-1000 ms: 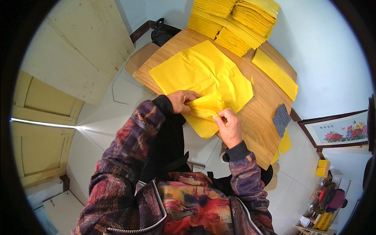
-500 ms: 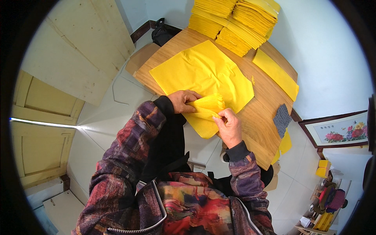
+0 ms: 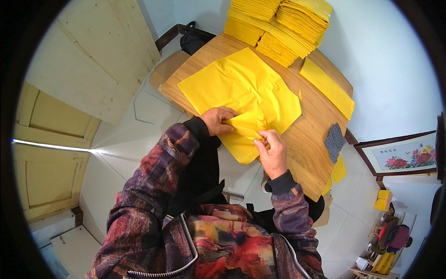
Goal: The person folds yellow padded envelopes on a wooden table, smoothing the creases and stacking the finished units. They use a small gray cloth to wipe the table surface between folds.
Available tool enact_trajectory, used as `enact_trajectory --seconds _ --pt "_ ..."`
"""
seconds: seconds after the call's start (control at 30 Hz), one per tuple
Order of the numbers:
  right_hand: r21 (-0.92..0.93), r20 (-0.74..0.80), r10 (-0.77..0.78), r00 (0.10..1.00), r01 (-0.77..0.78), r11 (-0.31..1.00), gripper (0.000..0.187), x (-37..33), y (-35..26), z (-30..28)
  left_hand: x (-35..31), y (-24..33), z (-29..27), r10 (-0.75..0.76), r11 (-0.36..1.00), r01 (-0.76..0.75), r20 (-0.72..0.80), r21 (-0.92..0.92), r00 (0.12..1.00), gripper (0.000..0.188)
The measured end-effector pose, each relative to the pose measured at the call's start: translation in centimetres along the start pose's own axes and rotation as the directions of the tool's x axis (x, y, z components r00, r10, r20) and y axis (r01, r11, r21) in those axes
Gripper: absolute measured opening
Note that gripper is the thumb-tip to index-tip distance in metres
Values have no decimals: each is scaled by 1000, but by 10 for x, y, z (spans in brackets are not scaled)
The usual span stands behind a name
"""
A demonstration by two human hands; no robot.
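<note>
The yellow paper sheet (image 3: pixel 241 88) lies flat on the wooden table (image 3: pixel 311 139), and its near corner hangs a little past the table's front edge. That near part is bunched up into a small fold (image 3: pixel 244 125). The left hand (image 3: pixel 217 120) pinches the fold from the left side. The right hand (image 3: pixel 272 151) pinches it from the right side, with the fingers closed on the paper. Both hands are holding the paper tight, not letting go.

It looks like the folding has only just begun. One corner is gathered up, and most of the sheet, the part far from the hands, is still wide and flat. There are some wrinkles in it, but no clean crease can be seen yet. The fold itself is small in the view, so how many layers it has is hard to tell.

Well past the hands, at the far side of the table, stand tall stacks of yellow paper (image 3: pixel 278 23). To the right of the grip, and farther off, lies a long yellow strip (image 3: pixel 327 88). Near the right edge of the table, close to the right hand, sits a small grey knitted cloth (image 3: pixel 334 139).

Between the sheet and the stacks there is little bare wood. To the right of the hands there is more bare table. The front edge is right under the hands, with the pale tiled floor (image 3: pixel 121 135) below it.
</note>
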State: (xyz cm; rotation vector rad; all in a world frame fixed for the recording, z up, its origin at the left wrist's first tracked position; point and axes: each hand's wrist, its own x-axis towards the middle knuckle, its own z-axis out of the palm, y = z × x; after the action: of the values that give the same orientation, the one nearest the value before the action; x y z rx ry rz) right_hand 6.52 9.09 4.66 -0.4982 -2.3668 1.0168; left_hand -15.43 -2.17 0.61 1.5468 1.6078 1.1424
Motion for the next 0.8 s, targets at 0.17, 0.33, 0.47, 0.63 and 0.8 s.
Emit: enact_trajectory --seconds 0.17,0.33,0.47,0.63,0.8 --pt "-36 -10 8 1000 -8 999 29 -18 0 -9 1 -1 0 -78 993 79 8 -93 997 24" --pt "-45 -20 40 999 -40 998 27 -41 2 -8 -1 -3 3 -118 985 115 -16 -129 993 28" --pt "-51 0 43 999 -43 998 24 -57 8 -9 0 -5 2 -122 985 118 -25 -122 992 30" --pt "-197 -60 25 998 -36 980 20 -55 23 -24 -2 -6 3 -227 939 210 -32 -272 973 26" --pt "-296 -34 73 997 -80 952 35 -38 28 -20 -5 -9 0 -268 834 207 -47 -511 962 24"
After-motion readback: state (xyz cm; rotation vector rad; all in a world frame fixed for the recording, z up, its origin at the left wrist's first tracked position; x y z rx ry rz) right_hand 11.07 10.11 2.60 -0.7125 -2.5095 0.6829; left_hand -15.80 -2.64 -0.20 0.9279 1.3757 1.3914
